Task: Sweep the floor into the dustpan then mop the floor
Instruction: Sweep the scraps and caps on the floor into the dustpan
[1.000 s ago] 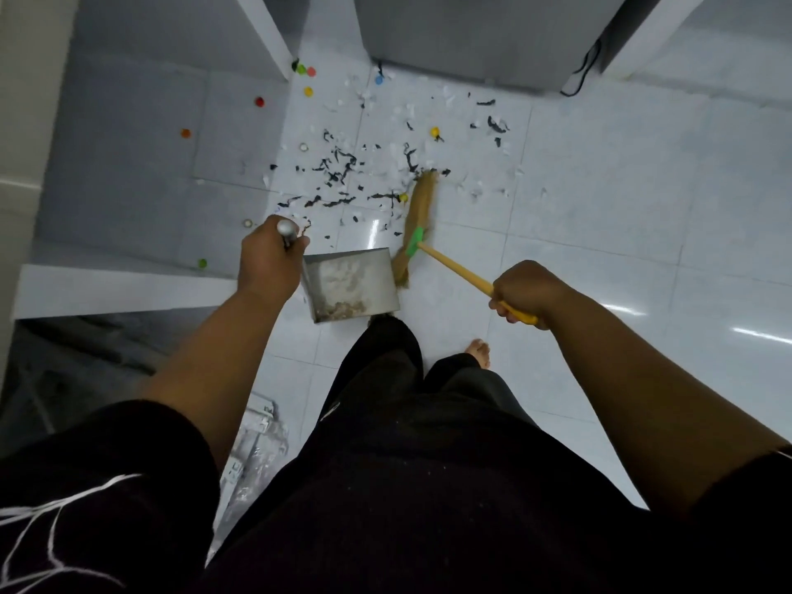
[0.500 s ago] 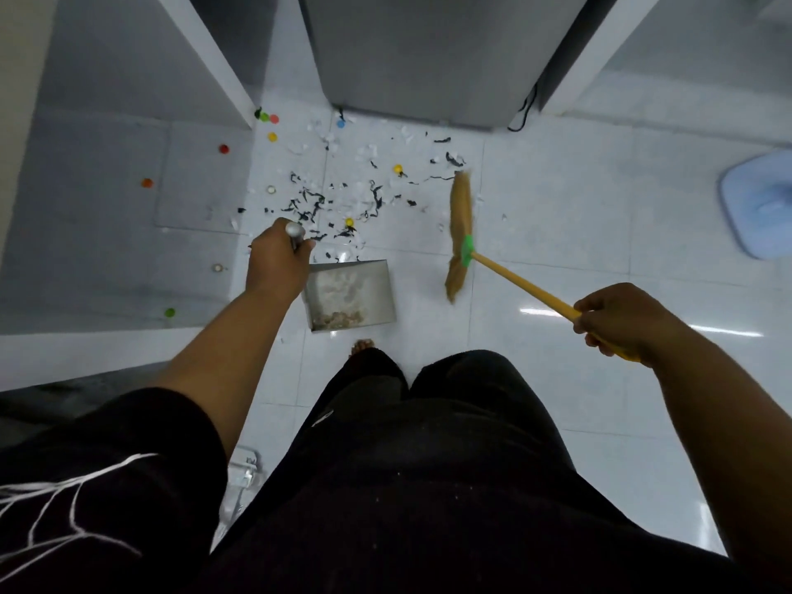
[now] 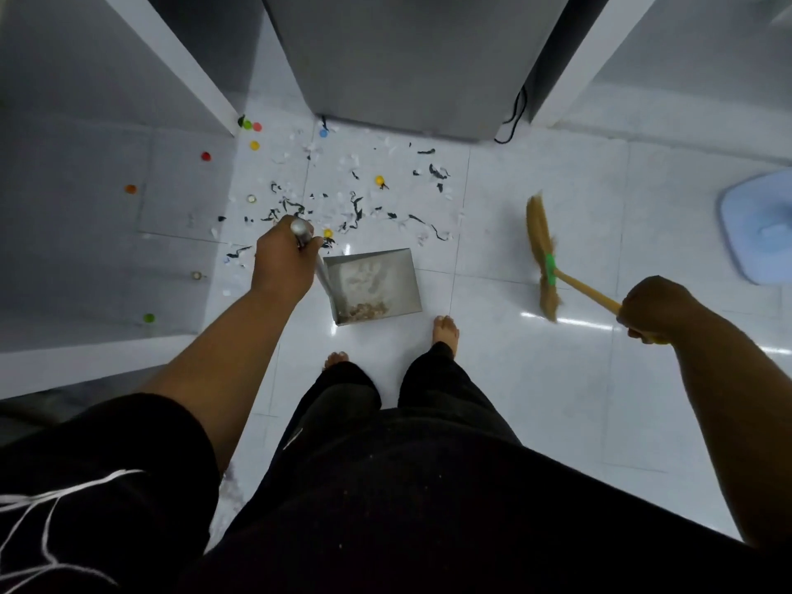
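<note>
My left hand (image 3: 283, 263) grips the metal handle of a steel dustpan (image 3: 373, 285), which rests on the white tiled floor with some brownish dust at its near end. My right hand (image 3: 651, 308) grips the yellow handle of a straw broom (image 3: 542, 255) with a green collar; its bristles are off to the right of the litter. Black and white scraps (image 3: 355, 199) lie scattered on the tiles just beyond the dustpan's mouth, with small coloured caps (image 3: 255, 144) among them.
A grey appliance (image 3: 411, 66) with a black cable (image 3: 516, 117) stands at the back, between white partitions (image 3: 171, 53). More caps lie under the left shelf area (image 3: 130, 189). A light blue object (image 3: 758, 225) sits at the right edge. My bare feet (image 3: 445, 330) stand behind the dustpan.
The broom has swung right, away from the litter pile, with my right hand moving right too. The dustpan stays in my left hand by the scraps. The view has risen, my feet now show.
</note>
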Action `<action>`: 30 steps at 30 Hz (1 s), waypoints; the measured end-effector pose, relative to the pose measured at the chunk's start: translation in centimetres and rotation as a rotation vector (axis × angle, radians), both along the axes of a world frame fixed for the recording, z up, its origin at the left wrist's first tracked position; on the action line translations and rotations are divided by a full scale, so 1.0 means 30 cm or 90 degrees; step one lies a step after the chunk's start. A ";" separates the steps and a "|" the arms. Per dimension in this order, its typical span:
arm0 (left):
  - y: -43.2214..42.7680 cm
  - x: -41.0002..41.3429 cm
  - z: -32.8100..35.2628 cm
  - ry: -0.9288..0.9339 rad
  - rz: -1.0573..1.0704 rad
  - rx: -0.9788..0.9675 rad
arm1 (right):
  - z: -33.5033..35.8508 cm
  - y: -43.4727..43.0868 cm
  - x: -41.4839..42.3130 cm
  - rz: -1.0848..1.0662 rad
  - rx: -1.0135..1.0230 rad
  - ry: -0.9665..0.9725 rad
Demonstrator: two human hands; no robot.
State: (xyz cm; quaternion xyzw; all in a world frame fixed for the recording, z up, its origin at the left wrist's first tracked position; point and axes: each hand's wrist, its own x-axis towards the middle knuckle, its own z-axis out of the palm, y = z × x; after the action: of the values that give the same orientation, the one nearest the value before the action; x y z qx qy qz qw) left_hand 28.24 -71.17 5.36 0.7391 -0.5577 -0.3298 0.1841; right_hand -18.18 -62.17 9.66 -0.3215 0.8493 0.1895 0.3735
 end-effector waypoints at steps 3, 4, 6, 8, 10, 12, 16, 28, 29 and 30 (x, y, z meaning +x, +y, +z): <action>-0.008 -0.065 -0.007 0.004 0.037 0.010 | -0.073 -0.097 -0.018 0.046 0.023 -0.030; -0.006 -0.081 -0.010 0.004 0.047 0.011 | -0.097 -0.130 -0.011 0.064 0.030 -0.044; 0.003 -0.108 -0.015 -0.007 0.063 0.014 | -0.135 -0.197 0.024 0.095 0.044 -0.078; 0.019 -0.123 -0.020 -0.020 0.069 0.019 | -0.157 -0.255 0.081 0.131 0.050 -0.110; 0.036 -0.128 -0.022 -0.035 0.076 0.021 | -0.161 -0.298 0.150 0.176 0.057 -0.139; 0.053 -0.129 -0.021 -0.039 0.100 0.018 | -0.161 -0.328 0.213 0.235 0.063 -0.164; 0.082 -0.125 -0.022 -0.051 0.115 0.004 | -0.132 -0.351 0.298 0.328 0.087 -0.183; 0.056 -0.058 -0.020 -0.027 0.157 0.000 | 0.091 -0.399 0.132 0.354 0.033 -0.122; 0.055 -0.058 -0.018 -0.027 0.155 -0.002 | 0.091 -0.405 0.128 0.364 0.037 -0.112; 0.054 -0.059 -0.016 -0.030 0.155 -0.005 | 0.083 -0.412 0.131 0.366 0.042 -0.105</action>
State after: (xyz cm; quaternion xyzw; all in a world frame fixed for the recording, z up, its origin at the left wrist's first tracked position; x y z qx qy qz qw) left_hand 26.46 -69.55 4.88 0.8079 -0.4695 -0.2856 0.2127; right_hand -14.25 -74.53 12.14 -0.5507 0.6839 0.2879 0.3824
